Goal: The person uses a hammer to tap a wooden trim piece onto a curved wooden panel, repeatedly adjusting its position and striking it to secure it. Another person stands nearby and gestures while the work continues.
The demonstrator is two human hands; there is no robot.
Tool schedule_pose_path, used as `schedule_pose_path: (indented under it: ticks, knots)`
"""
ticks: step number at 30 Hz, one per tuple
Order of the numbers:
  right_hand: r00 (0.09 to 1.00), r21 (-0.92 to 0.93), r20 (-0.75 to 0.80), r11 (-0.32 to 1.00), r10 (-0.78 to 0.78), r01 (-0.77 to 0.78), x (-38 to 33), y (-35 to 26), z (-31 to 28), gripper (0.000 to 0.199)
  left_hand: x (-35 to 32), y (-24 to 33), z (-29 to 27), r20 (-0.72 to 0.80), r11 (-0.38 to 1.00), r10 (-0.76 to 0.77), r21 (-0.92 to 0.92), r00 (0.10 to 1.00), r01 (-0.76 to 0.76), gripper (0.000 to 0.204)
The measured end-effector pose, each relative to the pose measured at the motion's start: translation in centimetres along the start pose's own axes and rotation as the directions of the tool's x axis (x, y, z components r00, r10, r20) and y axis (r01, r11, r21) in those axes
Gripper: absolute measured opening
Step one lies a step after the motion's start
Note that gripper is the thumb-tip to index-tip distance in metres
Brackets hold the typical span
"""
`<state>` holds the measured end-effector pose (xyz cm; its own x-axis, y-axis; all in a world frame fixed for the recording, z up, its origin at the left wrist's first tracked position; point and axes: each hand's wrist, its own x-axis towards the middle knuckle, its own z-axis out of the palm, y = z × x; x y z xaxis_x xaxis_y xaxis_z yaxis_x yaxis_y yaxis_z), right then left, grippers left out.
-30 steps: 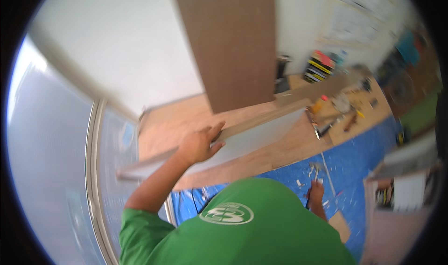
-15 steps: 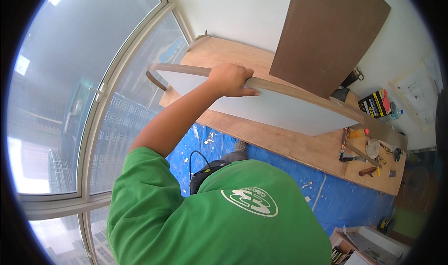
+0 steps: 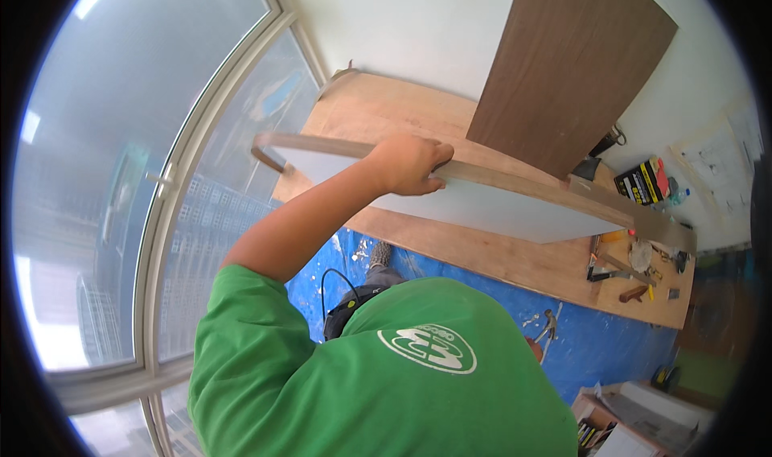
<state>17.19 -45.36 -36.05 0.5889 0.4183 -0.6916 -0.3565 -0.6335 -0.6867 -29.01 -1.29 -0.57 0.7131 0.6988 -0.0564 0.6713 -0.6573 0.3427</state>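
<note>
One yellow-and-black box (image 3: 641,181) lies at the far right of the plywood floor sheet (image 3: 378,115), near scattered tools. Our left hand (image 3: 408,165) curls its fingers over the top edge of a long white board (image 3: 482,207), held level above the floor. Since half a second ago, we see the board lower in view; our right hand is out of sight.

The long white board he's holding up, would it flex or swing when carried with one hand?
Probably stiff: the board shows no sag beyond lens bend. Gripped by the left hand near one end, it likely pulls down at the far end and swings easily.
</note>
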Motion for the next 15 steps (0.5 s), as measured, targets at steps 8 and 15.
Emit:
schedule_pose_path:
  ticks: [8, 15]
  knots:
    - [0.957, 0.600, -0.231, 0.800, 0.178, -0.005, -8.4, -6.4, 13.3, 0.023, 0.4, -2.4, -2.6, 0.165, 0.993, 0.117, 0.010, 0.979, -0.120, 0.036]
    - [0.976, 0.671, -0.216, 0.728, 0.012, 0.139, -12.2, -14.6, 18.2, 0.023, 0.4, -1.5, -2.1, 0.049, 0.982, 0.178, 0.055, 0.983, -0.181, 0.038]
